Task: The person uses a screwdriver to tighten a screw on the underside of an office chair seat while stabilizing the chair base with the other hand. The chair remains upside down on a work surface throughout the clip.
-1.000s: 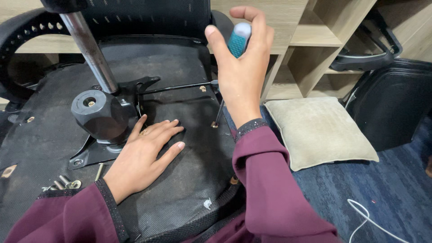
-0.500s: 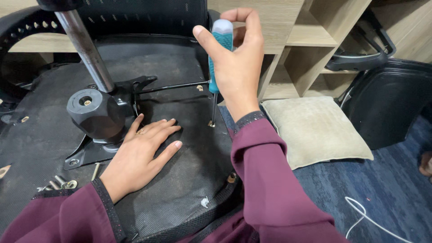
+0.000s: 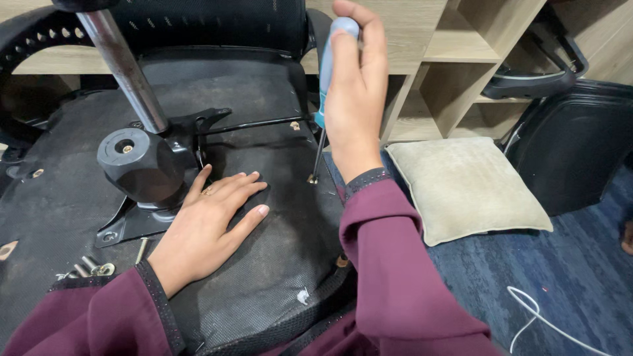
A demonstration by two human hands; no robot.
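Observation:
An office chair lies upturned, the black underside of its seat [image 3: 277, 264] facing me. My right hand [image 3: 356, 99] grips a blue-handled screwdriver [image 3: 328, 66] held upright, its tip on a screw [image 3: 311, 178] near the seat's right edge. My left hand [image 3: 208, 224] lies flat on the seat, fingers spread, just right of the black mechanism [image 3: 142, 165] and its chrome gas cylinder [image 3: 125, 69].
Loose bolts [image 3: 95, 267] lie on the seat at the lower left. A beige cushion [image 3: 461, 188] rests on the blue carpet to the right, beside a black chair part [image 3: 573, 142]. Wooden shelves [image 3: 461, 59] stand behind. A white cable [image 3: 547, 320] trails at the lower right.
My right hand has shifted its grip on the screwdriver handle, turning it, while the tip stays on the screw. The left hand keeps pressing the seat.

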